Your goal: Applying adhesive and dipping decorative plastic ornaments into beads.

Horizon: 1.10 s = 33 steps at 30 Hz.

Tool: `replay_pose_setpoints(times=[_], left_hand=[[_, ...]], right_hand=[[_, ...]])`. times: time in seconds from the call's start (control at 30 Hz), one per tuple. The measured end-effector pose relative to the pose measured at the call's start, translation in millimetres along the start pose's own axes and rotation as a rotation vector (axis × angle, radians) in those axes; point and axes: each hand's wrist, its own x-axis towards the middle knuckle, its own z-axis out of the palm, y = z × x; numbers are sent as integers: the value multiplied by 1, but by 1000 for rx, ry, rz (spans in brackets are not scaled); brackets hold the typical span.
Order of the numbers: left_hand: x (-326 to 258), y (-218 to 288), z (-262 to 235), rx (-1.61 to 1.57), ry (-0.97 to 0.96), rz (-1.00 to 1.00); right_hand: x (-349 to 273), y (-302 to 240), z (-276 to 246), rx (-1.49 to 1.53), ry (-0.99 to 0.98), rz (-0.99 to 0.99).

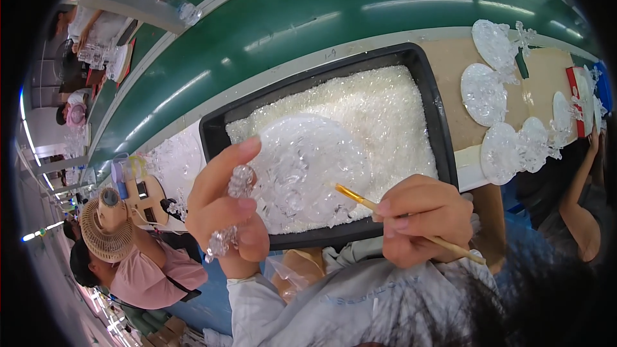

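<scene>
My left hand (225,209) grips the knobbly stem of a clear plastic ornament (302,167), a round disc with raised figures, held up over a black tray (443,135). The tray is filled with small clear white crystals (385,109). My right hand (424,218) pinches a thin wooden-handled brush (360,199) with a gold ferrule, its tip touching the disc's right side. The handle runs back past my right wrist.
A green conveyor belt (334,19) runs behind the tray. Several finished clear ornaments (488,90) lie on the bench to the right. A person in a pink top and straw hat (116,231) sits at lower left; another person's arm (578,199) shows at right.
</scene>
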Motion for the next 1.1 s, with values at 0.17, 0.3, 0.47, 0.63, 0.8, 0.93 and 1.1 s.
replay_pose_setpoints(times=[0.17, 0.3, 0.47, 0.63, 0.8, 0.93, 1.1], left_hand=[[8, 1, -5, 55, -96, -23], [12, -2, -1, 7, -164, 7], [14, 2, 3, -6, -159, 24], [13, 6, 3, -26, -167, 18], [10, 9, -2, -82, -236, -55], [15, 3, -11, -190, -405, -99], [18, -2, -6, -239, -376, -32]], right_hand=[[2, -2, 7, -8, -18, 97], [6, 2, 9, -102, -41, 77], [5, 6, 11, -178, -61, 53], [5, 7, 16, -243, -71, 57], [9, 2, 12, -209, -120, 34], [10, 9, 18, -268, -71, -10], [11, 9, 18, -270, -98, -9]])
